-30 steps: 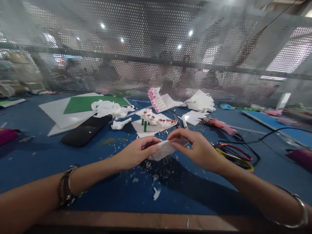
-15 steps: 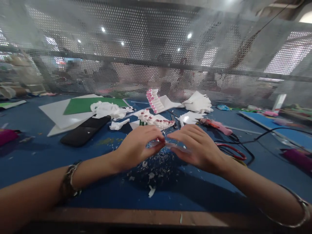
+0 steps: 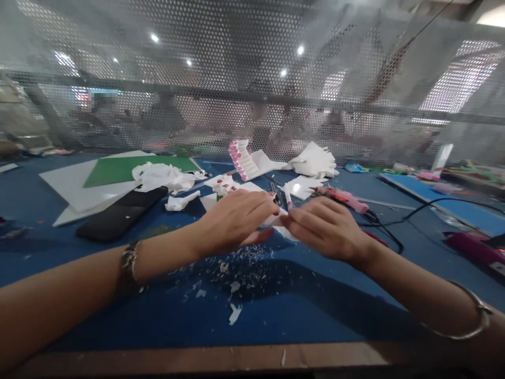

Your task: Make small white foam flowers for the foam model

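Observation:
My left hand (image 3: 240, 218) is over the middle of the blue table, palm down, its fingers stretched forward and the thumb apart below them. Facing it, my right hand (image 3: 329, 226) has its fingertips pressed together; whatever they pinch is too small or hidden to name. Between the hands shows a white sheet (image 3: 290, 231), partly covered by fingers. Just beyond stand a slim white stick (image 3: 288, 197) with a purplish end and a white piece with dark red dabs (image 3: 224, 184), partly behind my left hand. White shavings (image 3: 235, 287) lie scattered beneath the hands.
A pink-handled tool (image 3: 347, 200) with a black cable rests to the right. Left are a black case (image 3: 122, 216), a green sheet (image 3: 130, 169) and crumpled white tissue (image 3: 165, 178). Behind stand a pink-tipped white strip (image 3: 240, 160) and a perforated metal screen (image 3: 221, 58).
The hands have parted slightly from a thin translucent strip they held between them. My left hand has turned palm down, and my right fingers have closed together. The view has shifted a little.

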